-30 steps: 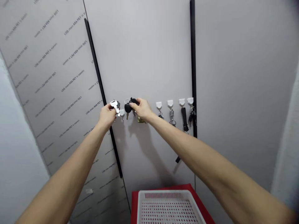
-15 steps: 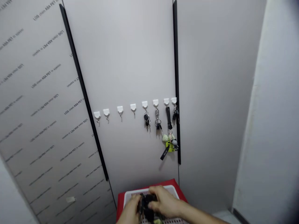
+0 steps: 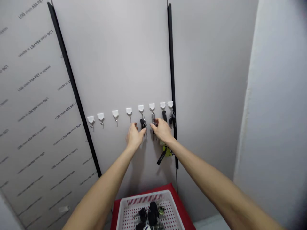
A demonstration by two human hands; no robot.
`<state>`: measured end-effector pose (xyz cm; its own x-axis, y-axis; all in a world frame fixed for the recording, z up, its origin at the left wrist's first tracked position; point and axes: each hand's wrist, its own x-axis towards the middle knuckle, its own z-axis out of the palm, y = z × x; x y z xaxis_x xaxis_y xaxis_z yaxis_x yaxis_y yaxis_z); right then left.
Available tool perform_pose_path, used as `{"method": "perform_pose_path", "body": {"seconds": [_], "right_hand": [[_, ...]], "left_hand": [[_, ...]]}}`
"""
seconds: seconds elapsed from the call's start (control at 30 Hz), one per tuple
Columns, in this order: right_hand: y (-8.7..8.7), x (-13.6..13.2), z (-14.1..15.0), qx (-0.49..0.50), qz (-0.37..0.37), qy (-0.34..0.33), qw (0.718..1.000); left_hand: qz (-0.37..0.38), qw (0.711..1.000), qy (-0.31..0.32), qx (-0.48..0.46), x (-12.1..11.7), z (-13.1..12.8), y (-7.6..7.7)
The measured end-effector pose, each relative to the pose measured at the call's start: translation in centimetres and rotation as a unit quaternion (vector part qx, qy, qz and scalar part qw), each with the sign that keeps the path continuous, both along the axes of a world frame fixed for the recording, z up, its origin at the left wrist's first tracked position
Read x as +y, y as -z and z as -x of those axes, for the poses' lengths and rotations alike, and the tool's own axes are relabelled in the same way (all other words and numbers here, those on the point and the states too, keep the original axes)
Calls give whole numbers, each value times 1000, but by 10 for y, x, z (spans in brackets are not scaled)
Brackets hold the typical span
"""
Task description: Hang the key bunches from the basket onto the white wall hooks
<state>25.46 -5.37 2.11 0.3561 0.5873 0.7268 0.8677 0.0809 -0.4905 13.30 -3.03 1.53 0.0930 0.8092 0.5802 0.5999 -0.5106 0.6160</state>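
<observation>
Both my hands are raised to a row of white hooks (image 3: 115,113) on the pale wall panel. My left hand (image 3: 135,136) has thumb and fingers apart beside a bunch of keys (image 3: 143,122) with black heads. My right hand (image 3: 163,130) is at a second key bunch (image 3: 153,117) with a metal clip; its thumb and forefinger are a little apart around the ring, and a firm grip does not show. Behind the right hand hangs a black strap (image 3: 164,115) with a yellow-green charm and a black tag (image 3: 161,157), partly hidden.
Another black key bunch (image 3: 171,118) hangs on the rightmost hook, by a black vertical strip (image 3: 171,64). Bare hooks are at the left. Below, a white perforated basket (image 3: 124,201) with several keys (image 3: 153,212) stands on a red surface (image 3: 176,199).
Both hands have risen from the dark keys in the basket to the hanging key bunches. Those dark keys now lie in the basket. The view has shifted slightly to the right.
</observation>
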Motion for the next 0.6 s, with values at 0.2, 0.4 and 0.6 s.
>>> {"method": "perform_pose_path", "body": {"seconds": [0.2,0.4,0.6], "right_hand": [[-25,2,-5,62,-25,-56,996],[-41,-19,-2,7,31,-208,978],[91,-58,24,44,243,-324,913]], "left_hand": [[-19,999,-13,23,12,-19,-28],[-37,976,175,-122,-1,-6,-56],[64,952,230,191,-43,29,42]]}}
